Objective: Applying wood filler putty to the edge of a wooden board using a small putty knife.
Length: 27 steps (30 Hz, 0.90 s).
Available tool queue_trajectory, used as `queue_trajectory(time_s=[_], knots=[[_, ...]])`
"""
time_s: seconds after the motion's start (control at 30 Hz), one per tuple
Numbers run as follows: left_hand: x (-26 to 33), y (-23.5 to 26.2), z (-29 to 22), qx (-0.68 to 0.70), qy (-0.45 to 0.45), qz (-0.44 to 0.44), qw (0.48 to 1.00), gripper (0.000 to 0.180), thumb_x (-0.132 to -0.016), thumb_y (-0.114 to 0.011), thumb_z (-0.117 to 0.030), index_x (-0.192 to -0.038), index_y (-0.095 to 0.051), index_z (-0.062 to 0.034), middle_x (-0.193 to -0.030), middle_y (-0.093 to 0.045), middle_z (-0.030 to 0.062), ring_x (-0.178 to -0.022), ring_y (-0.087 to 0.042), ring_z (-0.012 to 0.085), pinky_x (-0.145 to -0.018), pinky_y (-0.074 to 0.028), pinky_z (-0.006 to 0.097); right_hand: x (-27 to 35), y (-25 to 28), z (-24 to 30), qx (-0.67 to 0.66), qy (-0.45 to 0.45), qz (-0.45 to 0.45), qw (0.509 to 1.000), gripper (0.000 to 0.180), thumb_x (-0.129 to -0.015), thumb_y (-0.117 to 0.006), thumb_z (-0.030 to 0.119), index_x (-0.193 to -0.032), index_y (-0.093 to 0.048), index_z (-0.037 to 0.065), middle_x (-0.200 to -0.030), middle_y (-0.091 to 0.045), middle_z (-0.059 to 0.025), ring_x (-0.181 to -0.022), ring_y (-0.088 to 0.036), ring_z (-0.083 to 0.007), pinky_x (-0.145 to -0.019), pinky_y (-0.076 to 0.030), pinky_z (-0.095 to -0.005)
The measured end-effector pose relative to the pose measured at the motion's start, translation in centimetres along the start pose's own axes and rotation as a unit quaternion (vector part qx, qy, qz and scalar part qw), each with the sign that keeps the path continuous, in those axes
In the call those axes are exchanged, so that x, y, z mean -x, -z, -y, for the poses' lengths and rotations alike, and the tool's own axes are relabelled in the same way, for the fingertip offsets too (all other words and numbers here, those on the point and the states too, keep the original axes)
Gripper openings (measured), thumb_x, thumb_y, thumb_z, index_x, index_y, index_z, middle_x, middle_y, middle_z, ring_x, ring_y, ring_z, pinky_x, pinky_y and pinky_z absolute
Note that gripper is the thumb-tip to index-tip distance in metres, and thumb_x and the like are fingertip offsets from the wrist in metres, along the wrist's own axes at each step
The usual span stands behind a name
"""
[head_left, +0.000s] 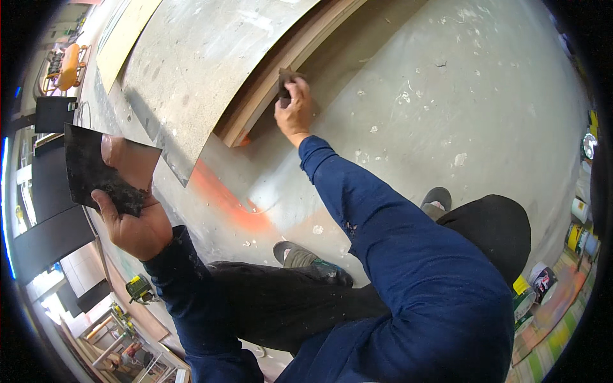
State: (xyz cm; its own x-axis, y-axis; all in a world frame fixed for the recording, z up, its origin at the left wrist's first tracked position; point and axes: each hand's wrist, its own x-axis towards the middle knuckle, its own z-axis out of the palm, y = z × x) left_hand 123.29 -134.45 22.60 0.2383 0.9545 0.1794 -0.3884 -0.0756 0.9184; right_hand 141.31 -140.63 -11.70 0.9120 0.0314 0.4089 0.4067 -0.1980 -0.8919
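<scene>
My left hand (pixel 142 225) is closed on the lower corner of a black square plate (pixel 89 166), thumb on top. A pinkish-brown paste-like patch (pixel 115 152) covers part of the plate. My right hand (pixel 295 112), arm stretched forward, pinches a small dark flat piece (pixel 285 82), which looks like a scraper. It touches the wooden edge strip (pixel 255 113) of a long panel (pixel 204 70). The fingers partly hide the dark piece, so its exact kind is unclear.
The grey floor (pixel 408 147) carries white flecks and an orange paint streak (pixel 230 204). An orange compressor (pixel 67 67) stands far left, near black boxes (pixel 56 115). Paint cans (pixel 527 297) line the right side. A yellowish board (pixel 124 41) lies beyond the panel.
</scene>
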Motion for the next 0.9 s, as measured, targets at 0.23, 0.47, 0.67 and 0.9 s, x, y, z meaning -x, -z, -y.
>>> queue_trajectory(time_s=[0.23,0.47,0.67,0.9], knots=[[-1.3,0.7,0.5,0.038,0.049,0.015,0.998,0.041,-0.106,-0.054,-0.029,-0.134,-0.056,0.0005,-0.132,-0.065,0.0147,-0.119,-0.064,0.0282,-0.099,-0.053,0.046,3.5,3.1,1.5,-0.118,0.034,0.129,0.984,0.042,-0.082,-0.063,0.001,-0.123,-0.059,0.004,-0.122,-0.062,-0.0194,-0.117,-0.058,-0.0395,-0.104,-0.045,-0.0465],[-1.5,1.4,0.8,0.063,0.062,0.048,0.995,0.039,-0.106,-0.053,-0.026,-0.133,-0.057,0.0015,-0.130,-0.066,0.0165,-0.118,-0.066,0.0294,-0.100,-0.054,0.046,-2.7,2.8,-1.5,-0.086,-0.079,0.008,0.993,0.041,-0.088,-0.050,0.007,-0.127,-0.057,-0.001,-0.128,-0.060,-0.0221,-0.123,-0.055,-0.0383,-0.108,-0.043,-0.0442],[-1.9,2.9,0.3,0.073,0.064,0.079,0.992,0.040,-0.105,-0.053,-0.024,-0.133,-0.055,0.0050,-0.129,-0.066,0.0198,-0.116,-0.067,0.0313,-0.100,-0.056,0.046,-3.0,1.9,-1.7,-0.046,-0.044,0.069,0.996,0.048,-0.080,-0.049,0.000,-0.127,-0.057,0.001,-0.125,-0.060,-0.0226,-0.119,-0.056,-0.0405,-0.106,-0.044,-0.0466],[-2.2,3.9,-0.2,0.101,0.081,0.111,0.985,0.040,-0.105,-0.054,-0.023,-0.133,-0.056,0.0046,-0.130,-0.066,0.0201,-0.117,-0.066,0.0314,-0.100,-0.055,0.046,2.5,0.7,1.3,-0.086,-0.043,0.099,0.990,0.049,-0.079,-0.051,-0.001,-0.129,-0.054,0.001,-0.124,-0.059,-0.0235,-0.118,-0.056,-0.0418,-0.105,-0.044,-0.0469]])
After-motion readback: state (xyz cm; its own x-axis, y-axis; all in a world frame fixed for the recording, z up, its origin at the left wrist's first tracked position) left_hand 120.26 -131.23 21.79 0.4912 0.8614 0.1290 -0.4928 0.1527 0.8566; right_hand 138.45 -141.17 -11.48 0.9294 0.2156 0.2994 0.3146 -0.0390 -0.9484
